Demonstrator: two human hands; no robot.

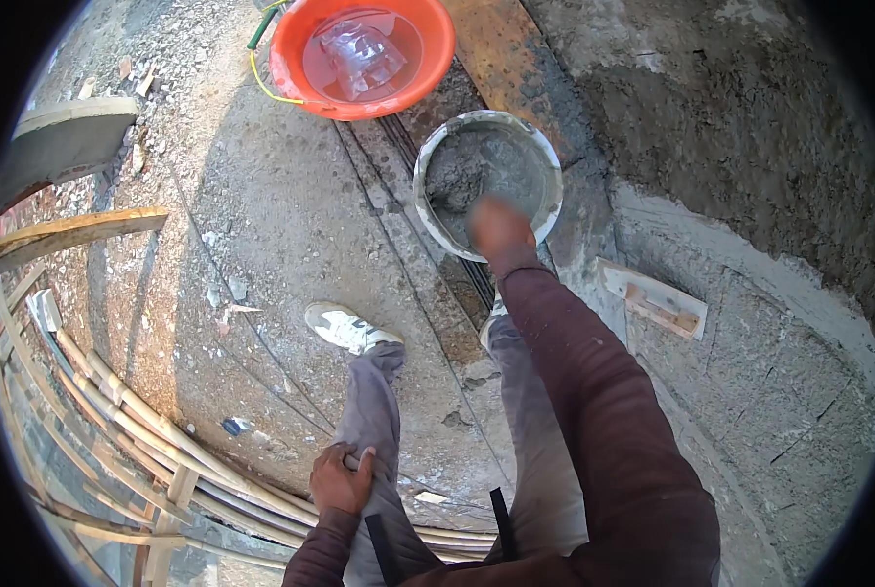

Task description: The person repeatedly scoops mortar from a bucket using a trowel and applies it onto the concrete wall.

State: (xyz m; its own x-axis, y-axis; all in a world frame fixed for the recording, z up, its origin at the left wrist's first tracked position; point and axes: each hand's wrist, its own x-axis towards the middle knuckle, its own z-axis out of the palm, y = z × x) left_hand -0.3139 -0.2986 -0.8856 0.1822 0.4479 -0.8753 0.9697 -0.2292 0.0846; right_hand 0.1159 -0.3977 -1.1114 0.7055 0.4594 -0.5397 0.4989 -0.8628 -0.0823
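My right hand, smeared by motion, reaches into a white bucket of wet grey mortar; its fingers and anything in them cannot be made out. My left hand rests on my left thigh, fingers apart and curved over the grey trouser leg, holding no object. Right of my right forearm, a flat pale float with a handle lies on the rough concrete.
An orange basin holds water and a clear plastic item. Dark rods and a rusty board run beside the bucket. Bamboo poles and curved boards lie left. Rough plastered concrete rises at right.
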